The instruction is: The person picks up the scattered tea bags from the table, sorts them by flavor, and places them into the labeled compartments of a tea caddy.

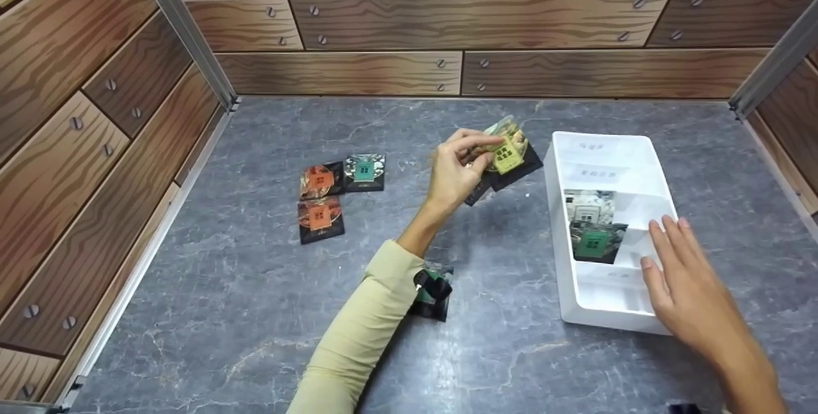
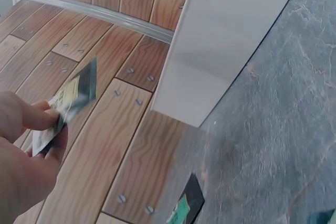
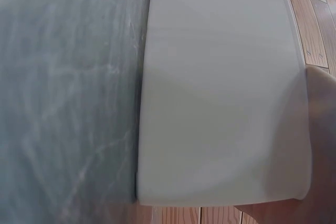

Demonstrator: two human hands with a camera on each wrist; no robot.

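Note:
My left hand (image 1: 457,168) pinches a flat packet with a yellow label (image 1: 508,153) between thumb and fingers, raised above the table. In the left wrist view this packet (image 2: 71,98) is tilted. Beneath it, a dark packet (image 1: 478,194) is mostly hidden. To the right stands a white divided box (image 1: 562,286). Inside one of its middle compartments are a packet with a pale label (image 1: 586,206) and one with a green label (image 1: 595,243). My right hand (image 1: 693,286) rests on the box's right edge with fingers extended; the right wrist view shows it against the white wall (image 3: 220,103).
Two orange-labelled packets (image 1: 321,217) and a teal-labelled packet (image 1: 365,171) lie together at the left. Another green-labelled packet (image 1: 438,308) is partly covered by my left forearm. Wood-patterned walls (image 1: 409,24) border the grey marbled table (image 1: 223,299) at the back and sides.

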